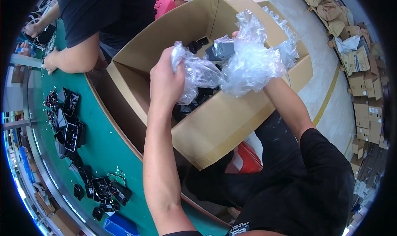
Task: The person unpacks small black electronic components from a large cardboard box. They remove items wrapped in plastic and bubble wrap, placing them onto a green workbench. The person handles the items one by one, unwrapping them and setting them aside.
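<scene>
Over a large open cardboard box [231, 124] I hold a crumpled clear plastic bag [252, 66] stretched between both hands. My left hand [167, 76] is closed round its left part, thumb toward the middle. Most of my right hand [235, 34] is hidden by the bunched plastic; a fingertip shows at its upper edge, and the forearm passes behind it. A dark grey, block-shaped housing [223, 50] shows between the hands, partly covered by the plastic. Black plastic parts [198, 44] lie in the box below, some of them hidden by the bag and my hands.
A green worktable [124, 153] on the left carries several black housings [72, 136] and small circuit boards [118, 177]. A blue bin [120, 225] sits at its near edge. Another person's arm [74, 60] rests on the table. Stacked cartons [364, 116] line the right side.
</scene>
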`<state>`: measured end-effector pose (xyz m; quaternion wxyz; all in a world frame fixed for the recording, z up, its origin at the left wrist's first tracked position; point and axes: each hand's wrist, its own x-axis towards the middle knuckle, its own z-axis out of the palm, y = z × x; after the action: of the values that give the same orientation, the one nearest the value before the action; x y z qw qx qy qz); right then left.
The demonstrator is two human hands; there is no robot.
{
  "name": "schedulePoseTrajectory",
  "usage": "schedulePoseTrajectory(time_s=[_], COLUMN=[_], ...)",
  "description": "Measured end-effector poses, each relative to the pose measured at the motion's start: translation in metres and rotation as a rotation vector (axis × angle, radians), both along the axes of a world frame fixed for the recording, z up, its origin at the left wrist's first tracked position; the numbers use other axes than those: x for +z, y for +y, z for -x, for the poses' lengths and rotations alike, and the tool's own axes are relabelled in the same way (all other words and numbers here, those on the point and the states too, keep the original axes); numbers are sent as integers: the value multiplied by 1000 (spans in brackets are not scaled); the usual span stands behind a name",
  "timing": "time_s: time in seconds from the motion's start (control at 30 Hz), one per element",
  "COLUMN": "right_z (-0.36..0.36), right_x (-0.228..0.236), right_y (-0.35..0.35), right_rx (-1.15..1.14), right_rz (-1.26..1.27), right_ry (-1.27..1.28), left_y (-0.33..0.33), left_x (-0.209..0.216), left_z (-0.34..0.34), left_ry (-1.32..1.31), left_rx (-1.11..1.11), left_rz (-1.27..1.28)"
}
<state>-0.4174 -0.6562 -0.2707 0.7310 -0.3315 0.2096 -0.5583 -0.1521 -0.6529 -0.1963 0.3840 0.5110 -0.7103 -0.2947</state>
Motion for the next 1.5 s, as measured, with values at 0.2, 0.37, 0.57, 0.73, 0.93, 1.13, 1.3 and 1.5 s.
schedulePoseTrajectory(time_s=[0.2, 0.37, 0.57, 0.73, 0.93, 1.13, 1.3, 1.5], right_z=[0, -11, -34, -48, -42, -31, -10, 112], right_x=[-4, -3, -4, -9, -6, -7, 5, 39], right_y=[-4, -1, -21, -26, -7, 0, -8, -24], right_rx=[-122, -148, -175, -167, -158, -179, -223, -612], right_rz=[11, 32, 76, 90, 90, 144, 241, 119], right_ry=[152, 123, 7, -84, -119, -201, -266, 146], left_y=[0, 6, 7, 5, 4, 2, 3, 6], left_x=[3, -4, 3, 3, -1, -2, 0, 8], left_z=[-2, -1, 13, 14, 6, 10, 1, 6], left_ry=[169, 24, 297, 348, 452, 524, 530, 590], left_rx=[-224, -295, -286, -100, -158, -159, -56, -4], left_rz=[-180, -190, -240, -151, -418, -339, -246, -276])
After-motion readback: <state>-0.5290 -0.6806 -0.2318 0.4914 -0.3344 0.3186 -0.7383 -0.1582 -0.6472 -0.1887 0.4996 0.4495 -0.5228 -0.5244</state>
